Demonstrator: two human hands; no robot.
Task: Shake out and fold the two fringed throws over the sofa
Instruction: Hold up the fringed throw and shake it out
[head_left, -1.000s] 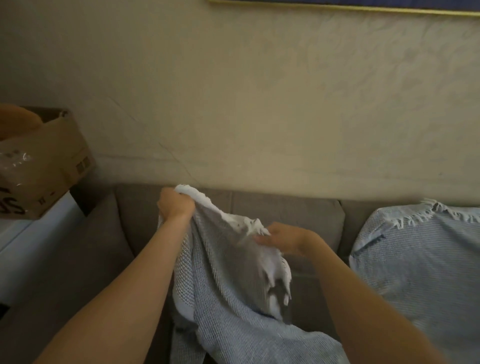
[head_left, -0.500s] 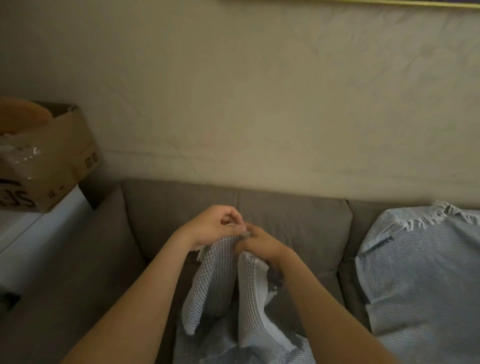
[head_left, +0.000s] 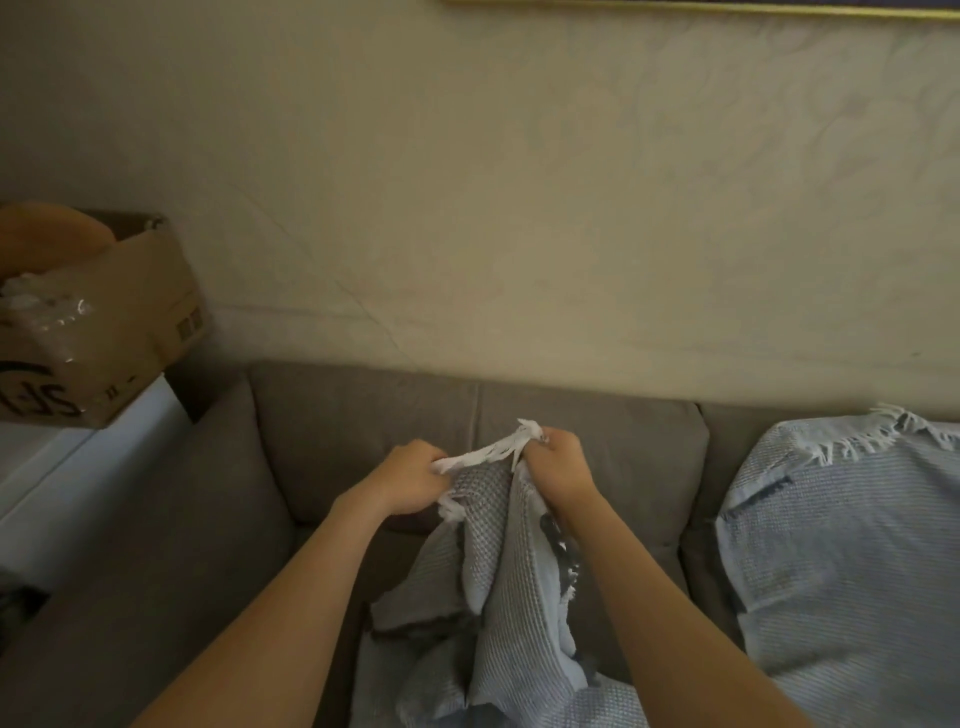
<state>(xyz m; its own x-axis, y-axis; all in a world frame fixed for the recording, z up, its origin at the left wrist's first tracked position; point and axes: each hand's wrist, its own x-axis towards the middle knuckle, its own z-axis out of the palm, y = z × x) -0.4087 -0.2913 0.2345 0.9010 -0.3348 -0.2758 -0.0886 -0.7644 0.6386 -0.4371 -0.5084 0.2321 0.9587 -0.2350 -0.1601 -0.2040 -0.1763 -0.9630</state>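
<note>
Mid-sofa (head_left: 363, 415), left hand (head_left: 410, 480) and right hand (head_left: 558, 470) clutch throw (head_left: 514, 587).

Grey sofa (head_left: 332, 431), back cushions against the far wall. Right end: pale blue fringed throw (head_left: 841, 545) spread over seat and back, fringe at far edge. Middle seat, near: second throw (head_left: 519, 623), lower folds bunched on the cushion.

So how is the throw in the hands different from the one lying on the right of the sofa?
The held throw hangs bunched, gripped at its fringed edge by the left hand and right hand; the right throw lies spread over the sofa, untouched. Both are pale blue, waffle-textured, fringed.
</note>
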